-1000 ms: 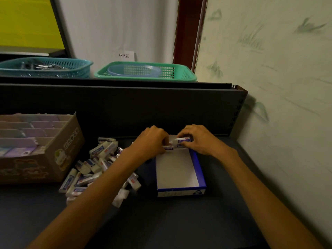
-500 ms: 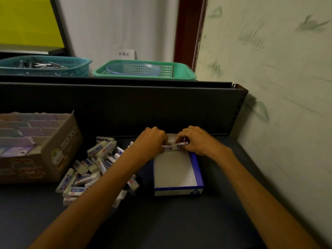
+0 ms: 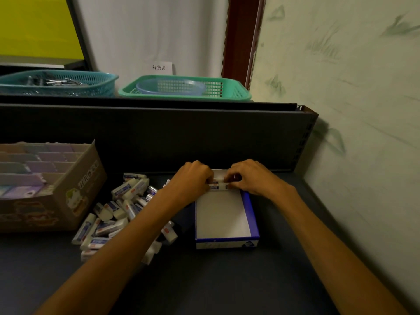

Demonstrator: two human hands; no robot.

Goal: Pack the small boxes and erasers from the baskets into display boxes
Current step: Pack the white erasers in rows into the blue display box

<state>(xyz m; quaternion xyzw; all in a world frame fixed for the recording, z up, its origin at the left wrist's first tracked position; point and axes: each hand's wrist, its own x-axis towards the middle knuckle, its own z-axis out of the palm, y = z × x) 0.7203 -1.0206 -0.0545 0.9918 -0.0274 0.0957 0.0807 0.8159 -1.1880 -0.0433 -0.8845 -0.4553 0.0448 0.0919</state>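
Now both hands meet at the far end of the tray (image 3: 248, 208), a shallow white display box with blue walls and a printed front, bare over most of its floor. The left hand (image 3: 189, 180) and right hand (image 3: 252, 177) pinch erasers (image 3: 217, 184) between them, the fingers closed on white blocks in blue-and-red sleeves, pressed against the tray's far wall. How many blocks are held cannot be told.

Left of the tray lies a heap (image 3: 118, 212) of loose erasers of the same kind, tumbled at all angles, partly hidden by the left forearm, which crosses over its near edge. Further left of the tray stands a carton (image 3: 77, 192), brown card with cartoon print, its rows filled with pastel purple and green packs.

Tray, heap and carton all sit on a dark desk (image 3: 227, 280). Behind the tray rises a dark back panel (image 3: 159, 133), and on the shelf above it sit two mesh baskets: a green basket (image 3: 227, 89) holding a pale blue bowl (image 3: 170, 86), and to its left a teal basket (image 3: 68, 81) with metal items inside, too small to identify. A small paper sign (image 3: 160, 68) with printed characters leans on the white wall behind. Right of the tray is a pale green wall (image 3: 352, 110) with smudged marks, and a dark red frame (image 3: 241, 37) runs up the corner.
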